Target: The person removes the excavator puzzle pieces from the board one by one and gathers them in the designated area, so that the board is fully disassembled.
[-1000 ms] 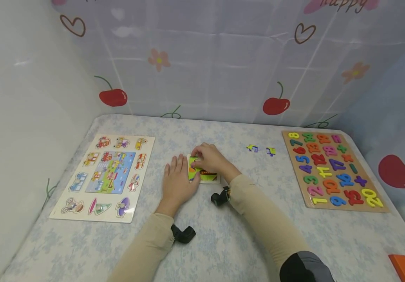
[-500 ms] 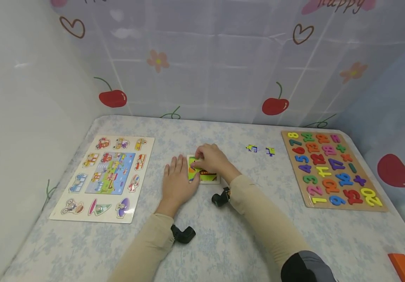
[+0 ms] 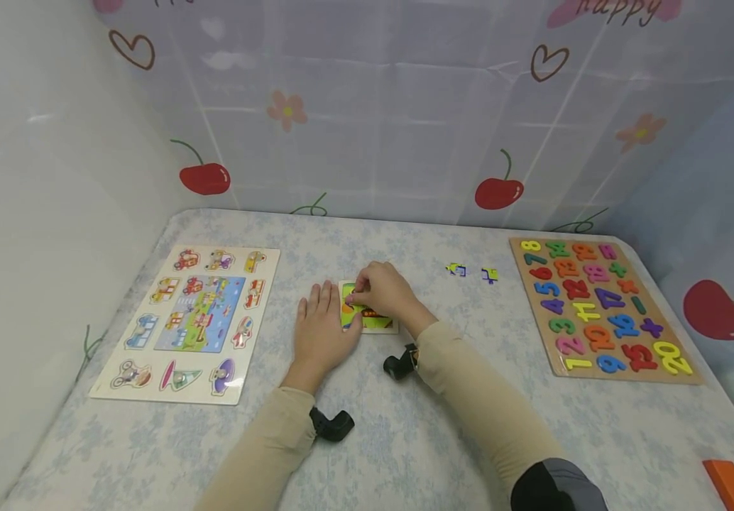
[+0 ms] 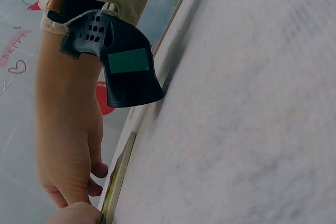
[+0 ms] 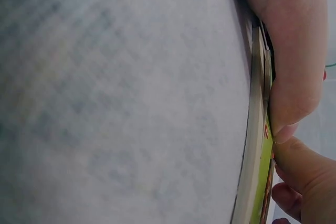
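Observation:
A small green picture jigsaw [image 3: 382,326] lies in front of me on the table, much of it hidden under my hands. My left hand [image 3: 322,326] lies flat along its left side, fingers straight, thumb resting over the jigsaw's near part. Thumb and forefinger of my right hand [image 3: 382,287] are bent together at the jigsaw's left part, apparently pinching a puzzle piece that they largely cover. From the right wrist, the jigsaw board [image 5: 254,156] appears edge-on, and the two thumbs meet above it. Two loose puzzle pieces [image 3: 456,270] sit apart from it, back right.
At left is a cream vehicle puzzle board [image 3: 101,380]. A brown number board [image 3: 561,369] with raised coloured digits lies at right. An orange block [image 3: 731,485] rests at the front right corner. Printed curtains [image 3: 367,142] stand behind the table.
My right fingers have shifted slightly, the forefinger drawing in closer to the thumb over the jigsaw. The left hand and the loose pieces stay in place.

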`<state>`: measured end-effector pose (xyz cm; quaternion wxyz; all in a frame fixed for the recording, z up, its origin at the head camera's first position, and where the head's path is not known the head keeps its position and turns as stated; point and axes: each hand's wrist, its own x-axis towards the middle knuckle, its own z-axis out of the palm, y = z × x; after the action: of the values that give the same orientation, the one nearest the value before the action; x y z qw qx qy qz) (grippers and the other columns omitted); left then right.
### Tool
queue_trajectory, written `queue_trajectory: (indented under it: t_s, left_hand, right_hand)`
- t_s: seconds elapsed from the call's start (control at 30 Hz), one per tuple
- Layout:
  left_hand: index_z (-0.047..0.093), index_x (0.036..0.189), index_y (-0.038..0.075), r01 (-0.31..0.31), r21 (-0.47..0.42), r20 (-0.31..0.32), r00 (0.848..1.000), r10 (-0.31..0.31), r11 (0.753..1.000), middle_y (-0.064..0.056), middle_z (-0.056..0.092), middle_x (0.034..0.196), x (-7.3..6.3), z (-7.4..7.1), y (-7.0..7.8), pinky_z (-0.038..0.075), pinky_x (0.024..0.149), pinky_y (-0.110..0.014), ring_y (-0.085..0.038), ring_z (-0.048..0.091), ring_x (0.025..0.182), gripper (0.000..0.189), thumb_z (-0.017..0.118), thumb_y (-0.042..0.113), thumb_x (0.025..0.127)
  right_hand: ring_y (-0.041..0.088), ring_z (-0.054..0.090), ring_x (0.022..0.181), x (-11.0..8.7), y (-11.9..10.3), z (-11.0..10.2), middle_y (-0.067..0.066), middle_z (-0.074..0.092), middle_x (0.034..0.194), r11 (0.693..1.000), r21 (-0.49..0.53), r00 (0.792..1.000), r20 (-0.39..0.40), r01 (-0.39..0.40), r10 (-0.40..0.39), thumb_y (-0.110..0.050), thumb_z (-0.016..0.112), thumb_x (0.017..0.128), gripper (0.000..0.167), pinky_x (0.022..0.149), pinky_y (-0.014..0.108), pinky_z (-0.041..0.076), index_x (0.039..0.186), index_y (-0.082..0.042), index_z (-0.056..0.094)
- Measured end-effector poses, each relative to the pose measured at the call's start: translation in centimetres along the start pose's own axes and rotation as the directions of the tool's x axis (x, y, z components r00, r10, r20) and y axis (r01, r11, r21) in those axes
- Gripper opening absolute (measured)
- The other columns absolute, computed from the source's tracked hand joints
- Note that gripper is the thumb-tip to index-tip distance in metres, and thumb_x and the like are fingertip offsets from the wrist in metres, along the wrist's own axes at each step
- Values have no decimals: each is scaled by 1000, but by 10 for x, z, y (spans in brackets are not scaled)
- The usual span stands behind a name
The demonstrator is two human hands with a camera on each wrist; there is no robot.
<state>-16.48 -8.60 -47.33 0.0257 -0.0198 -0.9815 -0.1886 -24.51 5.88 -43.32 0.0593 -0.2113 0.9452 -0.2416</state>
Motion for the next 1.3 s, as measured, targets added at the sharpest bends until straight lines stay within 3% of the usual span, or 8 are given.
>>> queue_trajectory:
  t_s: [0.1,0.23,0.33,0.53,0.67,0.93,1.3]
  left_hand:
    - [23,158,6,-5,2,-3,1000,5,1000,-9,20,166,0,1,0,9,126,-52,-28,11,156,81,37,59,98]
    - [24,158,6,-9,0,-4,1000,9,1000,-10,21,166,0,1,-1,10,125,-53,-29,11,156,81,37,59,98]
    - [23,158,7,-3,1,1,1000,3,1000,-9,20,166,0,1,-1,10,125,-53,-28,11,156,81,37,59,98]
    - [23,158,7,-1,8,-1,1000,1,1000,-8,21,166,1,2,-2,10,125,-53,-28,10,156,82,36,60,97]
    - [23,158,7,-3,9,-4,1000,3,1000,-9,21,166,1,2,-1,10,125,-53,-28,11,156,82,36,60,97]
    - [22,158,6,10,5,-7,1000,-10,1000,-9,19,167,0,3,-1,9,126,-51,-28,10,156,83,37,60,97]
    - [22,159,7,9,-18,-2,1000,-9,1000,-8,16,167,0,2,0,7,126,-50,-28,8,156,83,37,60,97]
  right_hand:
    - [16,53,83,-1,1,1,-2,60,86,999,34,1000,-16,15,-15,-40,79,83,27,98,36,45,76,-18,66]
    - [15,56,78,-3,2,2,-2,63,83,991,133,1000,-20,20,-18,-35,79,84,23,72,29,49,78,-18,66]
    - [14,58,74,-3,3,3,-2,65,83,977,213,1000,-11,20,-18,-31,79,85,21,65,27,49,84,-17,64]
    - [14,61,76,-1,4,5,-2,66,89,961,275,1000,-2,21,-22,-27,78,86,33,69,28,52,112,-16,61]
    - [13,62,78,0,7,5,-1,68,92,951,310,1000,10,7,-11,-26,76,88,31,70,29,53,115,-17,64]
    - [19,61,79,0,28,-13,3,66,96,888,450,994,-10,-93,109,-26,75,89,28,67,29,51,114,-20,64]
    - [25,57,92,-7,93,-56,8,63,105,884,348,935,-53,-311,350,-28,72,91,32,77,34,47,119,-16,61]
